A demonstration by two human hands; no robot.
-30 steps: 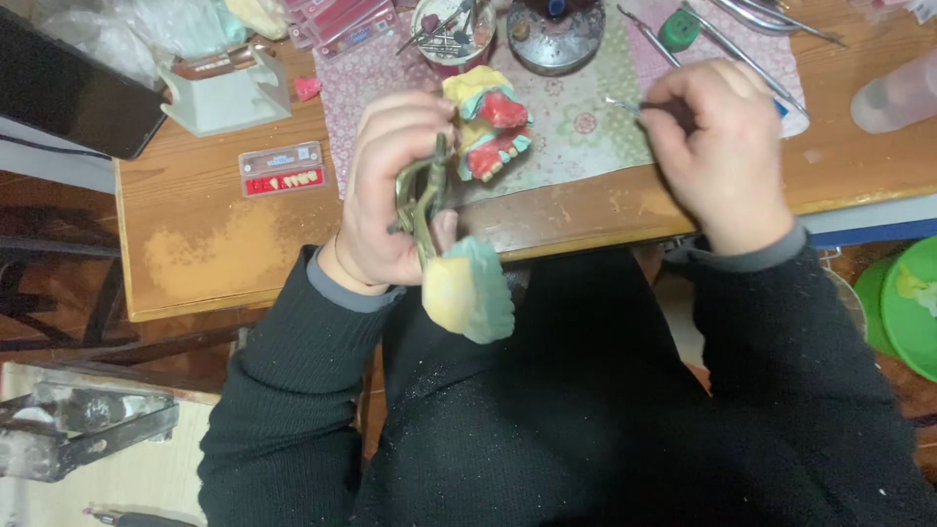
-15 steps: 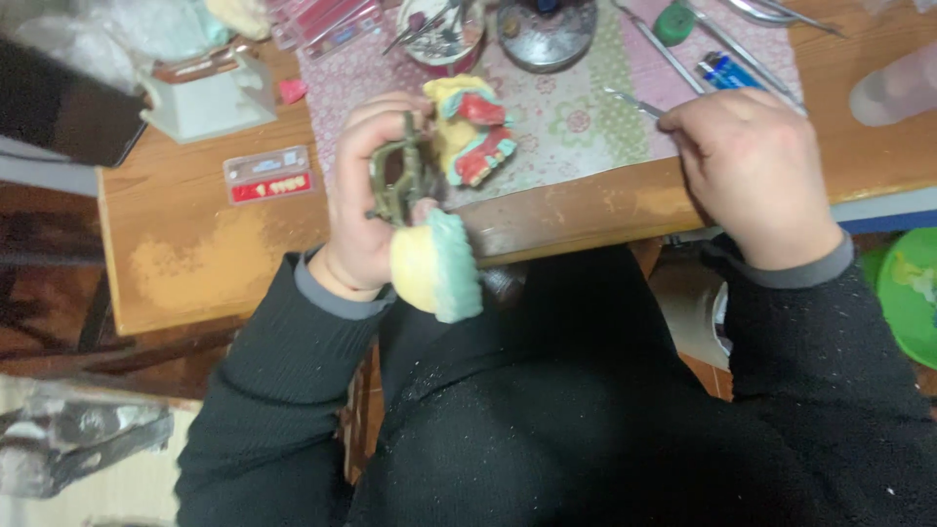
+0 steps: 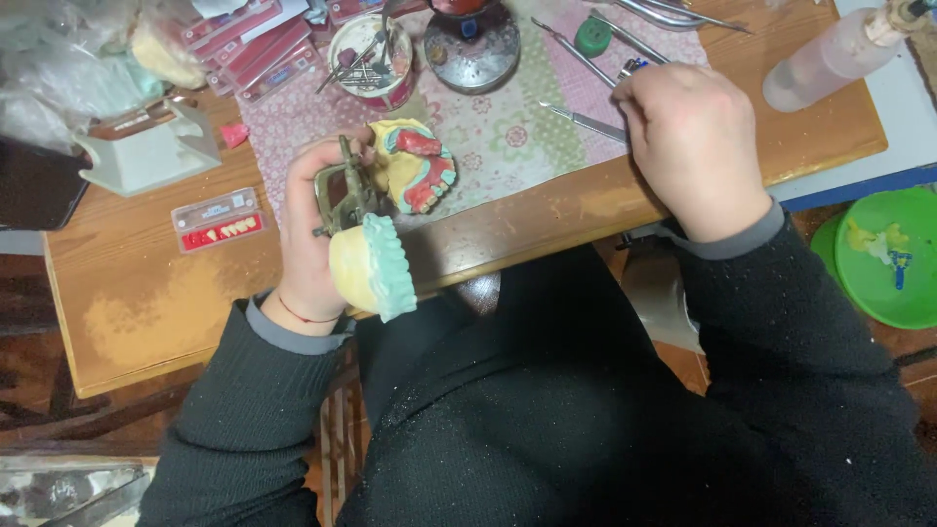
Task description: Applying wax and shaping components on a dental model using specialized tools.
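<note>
My left hand [image 3: 314,234] grips a metal dental articulator [image 3: 344,195] opened wide. One arm carries a yellow plaster cast with red wax and teeth [image 3: 415,168] lying over the table; the other cast, pale yellow with a teal base [image 3: 373,267], hangs toward my lap. My right hand [image 3: 695,146] rests knuckles-up at the table's front edge, fingers curled beside thin metal instruments [image 3: 586,121]; whether it holds one is hidden.
A patterned mat [image 3: 508,127] covers the wooden table [image 3: 146,303]. On it stand a round metal dish [image 3: 472,47], a cup of tools [image 3: 369,64], tooth cards [image 3: 219,221], a white stand [image 3: 146,154] and a bottle [image 3: 830,60]. A green bowl [image 3: 893,259] sits at right.
The view shifted and widened. My left hand tilted the articulator so the teal-based cast swung lower. My right hand moved slightly right along the table edge.
</note>
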